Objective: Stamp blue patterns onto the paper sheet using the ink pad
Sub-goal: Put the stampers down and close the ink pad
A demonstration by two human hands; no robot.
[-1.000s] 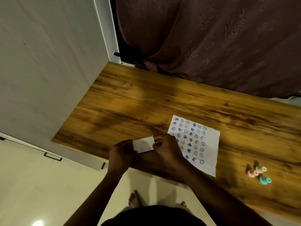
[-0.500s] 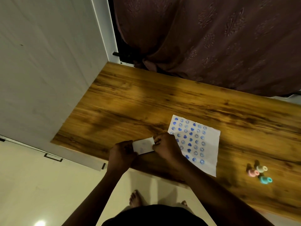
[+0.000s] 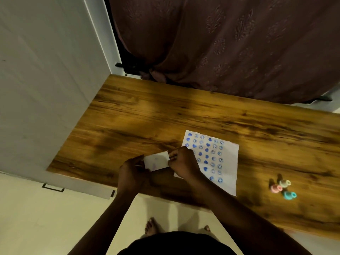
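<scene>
Both hands, the left hand [image 3: 131, 173] and the right hand [image 3: 182, 162], are pinching the ends of a small white box [image 3: 156, 161], probably the ink pad, beside the stamped paper sheet [image 3: 219, 159] on the table [image 3: 147, 116]; it seems they are closing or opening it, and next a stamp [image 3: 276, 188] needs picking.

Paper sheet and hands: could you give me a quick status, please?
Both hands gripping a small white piece. Paper sheet partly stamped blue. Three stamps idle, nothing blocking.

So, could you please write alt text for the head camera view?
Both hands, left hand and right hand, hold a small white piece over a wooden table. Beside it lies a paper sheet of blue stamps; three small stamps sit farther right.
</scene>
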